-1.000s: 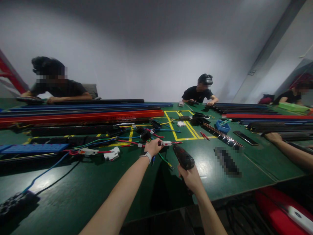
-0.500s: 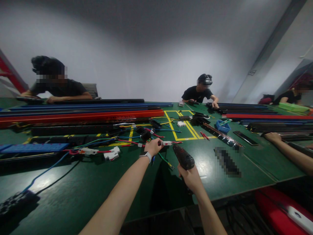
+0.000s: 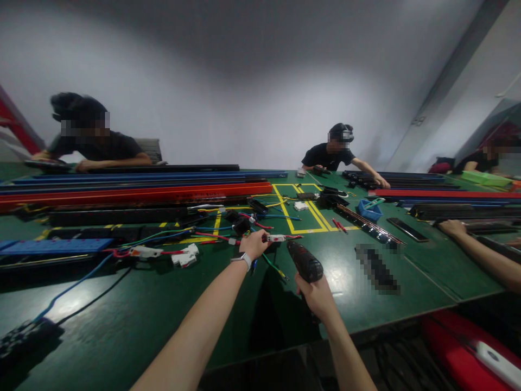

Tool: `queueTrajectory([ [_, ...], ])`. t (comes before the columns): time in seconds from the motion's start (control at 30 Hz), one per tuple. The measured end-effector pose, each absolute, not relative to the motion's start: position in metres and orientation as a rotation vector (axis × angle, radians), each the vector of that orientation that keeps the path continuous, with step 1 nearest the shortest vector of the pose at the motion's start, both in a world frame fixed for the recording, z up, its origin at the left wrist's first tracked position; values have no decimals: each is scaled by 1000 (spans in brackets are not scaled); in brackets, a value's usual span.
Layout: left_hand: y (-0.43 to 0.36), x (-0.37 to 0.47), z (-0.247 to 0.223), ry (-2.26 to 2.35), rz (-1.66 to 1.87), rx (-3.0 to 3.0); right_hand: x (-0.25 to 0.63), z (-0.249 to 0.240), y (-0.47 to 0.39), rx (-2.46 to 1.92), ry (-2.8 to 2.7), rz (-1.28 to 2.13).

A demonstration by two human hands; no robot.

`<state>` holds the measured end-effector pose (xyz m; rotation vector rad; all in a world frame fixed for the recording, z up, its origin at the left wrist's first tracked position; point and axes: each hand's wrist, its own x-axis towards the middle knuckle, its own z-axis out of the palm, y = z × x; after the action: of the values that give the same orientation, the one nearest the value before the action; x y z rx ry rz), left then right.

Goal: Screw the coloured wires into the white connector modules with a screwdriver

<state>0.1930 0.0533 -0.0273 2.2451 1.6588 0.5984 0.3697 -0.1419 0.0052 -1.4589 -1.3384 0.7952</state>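
My left hand [image 3: 254, 244], with a white watch on its wrist, is closed at the left end of a small white wire connector [image 3: 277, 238]; a red wire sticks out of the connector's right side. In my right hand [image 3: 318, 294] is a dark cordless screwdriver [image 3: 305, 263], gripped by its handle, its nose pointing up and away near the connector. Whether the tip touches anything cannot be made out. A green wire [image 3: 272, 264] trails below my left hand. Black plugs [image 3: 241, 222] with several coloured wires lie just beyond it.
Long orange rails [image 3: 171, 194] and blue ones cross the far left. A blue basket [image 3: 370, 209], a phone [image 3: 407, 229] and a pixelated dark object [image 3: 376, 269] lie to the right. White connectors [image 3: 185, 255] are on the left. A co-worker's arm [image 3: 480, 247] reaches in from the right.
The co-worker across the table has stretched an arm farther right over the dark rails. My hands, the connector and the screwdriver stay nearly still.
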Motion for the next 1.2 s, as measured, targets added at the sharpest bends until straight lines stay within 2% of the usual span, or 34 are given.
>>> queueTrajectory([
  [0.73,55,193,-32,1663,612,2255,373,-1,-140,-1499,-1343,786],
  [1.2,52,194,-25,1685,568,2216,366,16,-145,-1476,-1317,817],
])
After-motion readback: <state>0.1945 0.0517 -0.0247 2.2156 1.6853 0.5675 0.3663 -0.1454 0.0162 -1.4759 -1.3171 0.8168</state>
